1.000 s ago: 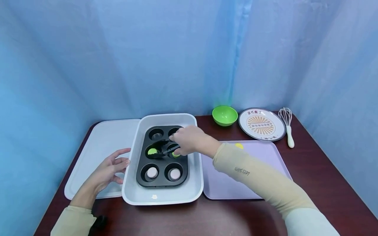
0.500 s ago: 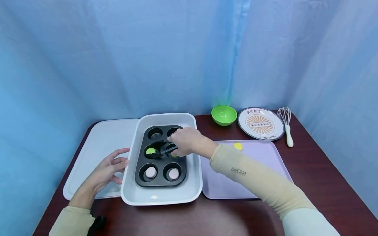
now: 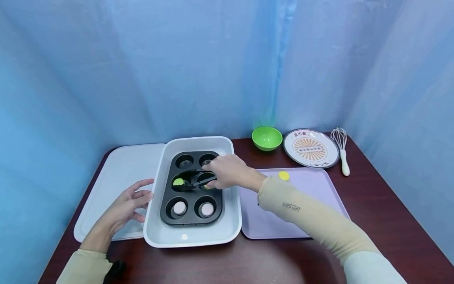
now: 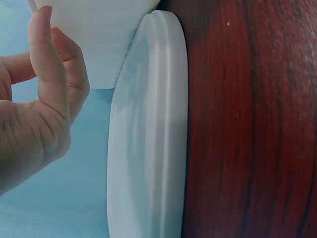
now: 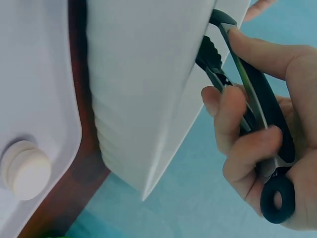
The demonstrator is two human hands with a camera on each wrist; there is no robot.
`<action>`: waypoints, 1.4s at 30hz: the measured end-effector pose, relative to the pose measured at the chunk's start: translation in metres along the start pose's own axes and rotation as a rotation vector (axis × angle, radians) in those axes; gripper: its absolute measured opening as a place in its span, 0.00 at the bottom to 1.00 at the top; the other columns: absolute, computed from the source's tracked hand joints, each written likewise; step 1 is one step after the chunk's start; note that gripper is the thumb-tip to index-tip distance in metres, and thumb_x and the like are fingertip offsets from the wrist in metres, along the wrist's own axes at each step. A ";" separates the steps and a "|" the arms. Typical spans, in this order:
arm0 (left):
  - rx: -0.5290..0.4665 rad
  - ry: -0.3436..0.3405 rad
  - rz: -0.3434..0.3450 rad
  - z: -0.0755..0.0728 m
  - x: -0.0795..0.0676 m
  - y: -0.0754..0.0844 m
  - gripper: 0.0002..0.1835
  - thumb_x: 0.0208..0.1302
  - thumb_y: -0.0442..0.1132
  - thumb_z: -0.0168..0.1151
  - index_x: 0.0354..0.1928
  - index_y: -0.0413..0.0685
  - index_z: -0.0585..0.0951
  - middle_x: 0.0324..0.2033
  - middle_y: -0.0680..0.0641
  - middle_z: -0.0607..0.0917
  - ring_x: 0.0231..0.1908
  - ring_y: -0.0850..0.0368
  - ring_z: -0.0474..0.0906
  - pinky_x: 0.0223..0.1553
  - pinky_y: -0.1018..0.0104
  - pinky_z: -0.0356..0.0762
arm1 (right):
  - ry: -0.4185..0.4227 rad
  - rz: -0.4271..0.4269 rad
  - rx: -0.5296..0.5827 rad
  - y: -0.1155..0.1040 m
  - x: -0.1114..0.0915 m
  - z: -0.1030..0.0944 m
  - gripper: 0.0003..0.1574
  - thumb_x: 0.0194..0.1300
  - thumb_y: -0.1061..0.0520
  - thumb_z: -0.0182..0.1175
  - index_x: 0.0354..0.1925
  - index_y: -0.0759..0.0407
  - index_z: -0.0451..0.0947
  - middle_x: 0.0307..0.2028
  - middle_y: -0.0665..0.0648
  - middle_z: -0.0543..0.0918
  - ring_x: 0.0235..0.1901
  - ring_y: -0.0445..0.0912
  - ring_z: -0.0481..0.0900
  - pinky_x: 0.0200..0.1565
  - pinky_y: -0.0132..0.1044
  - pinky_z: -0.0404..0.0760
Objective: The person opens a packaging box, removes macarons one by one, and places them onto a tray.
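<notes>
My right hand grips black kitchen tongs over the dark muffin tin. The tongs' open ends reach into the left middle cup, on either side of a green round piece; I cannot tell whether they touch it. Another yellow-green piece shows only partly in the right middle cup, beneath the hand. Pale pink round pieces sit in the two front cups. The tin lies in a deep white rectangular tub. My left hand rests its fingertips against the tub's left wall.
A white flat tray lies partly under the tub at the left. To the right is a lilac tray with a yellow round piece. Behind stand a green bowl, a patterned plate and a whisk.
The whole scene has drifted slightly left in the head view. The tongs stay around the green piece in the left middle cup, and both hands keep their places at the tub.
</notes>
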State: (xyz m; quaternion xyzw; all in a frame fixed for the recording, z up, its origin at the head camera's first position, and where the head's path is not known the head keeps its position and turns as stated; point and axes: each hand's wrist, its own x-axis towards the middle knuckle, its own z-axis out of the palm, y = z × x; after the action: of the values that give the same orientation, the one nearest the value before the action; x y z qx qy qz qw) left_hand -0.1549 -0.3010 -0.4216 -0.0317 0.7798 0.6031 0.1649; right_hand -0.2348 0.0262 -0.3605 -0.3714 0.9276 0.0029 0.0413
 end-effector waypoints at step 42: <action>-0.005 -0.007 0.038 0.001 -0.003 -0.003 0.36 0.72 0.44 0.64 0.77 0.50 0.59 0.52 0.36 0.81 0.40 0.47 0.84 0.32 0.49 0.87 | 0.270 0.083 0.364 0.159 -0.186 -0.022 0.42 0.59 0.41 0.75 0.66 0.54 0.77 0.52 0.51 0.86 0.32 0.38 0.76 0.39 0.35 0.78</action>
State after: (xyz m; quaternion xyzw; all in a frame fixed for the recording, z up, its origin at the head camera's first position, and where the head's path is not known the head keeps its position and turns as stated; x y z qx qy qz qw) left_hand -0.1512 -0.3010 -0.4234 -0.0152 0.7781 0.6082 0.1561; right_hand -0.2120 0.2691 -0.3281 -0.3165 0.9244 -0.2124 -0.0168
